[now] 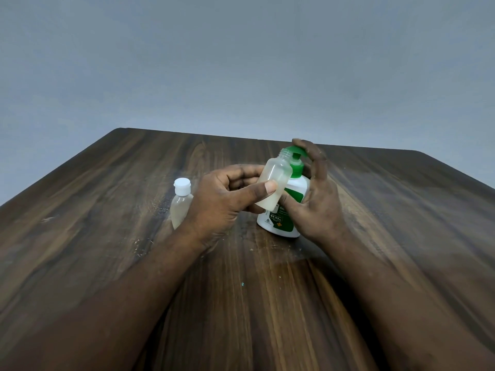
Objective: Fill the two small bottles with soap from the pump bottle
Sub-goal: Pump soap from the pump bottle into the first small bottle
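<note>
The left hand (225, 202) clamps its grip mid-body on the uncapped small bottle (276, 180), probably light, soft-walled, slippery; the right hand (321, 204) clasps the pump bottle (281, 224).

Indoor room, type unclear: scuffed dark wood-grain table (107, 210), plain grey wall (241, 62) behind

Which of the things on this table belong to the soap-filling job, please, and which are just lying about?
In the job: pump bottle, open small bottle, capped small bottle.
Lying about: a teal speck on the table.
</note>
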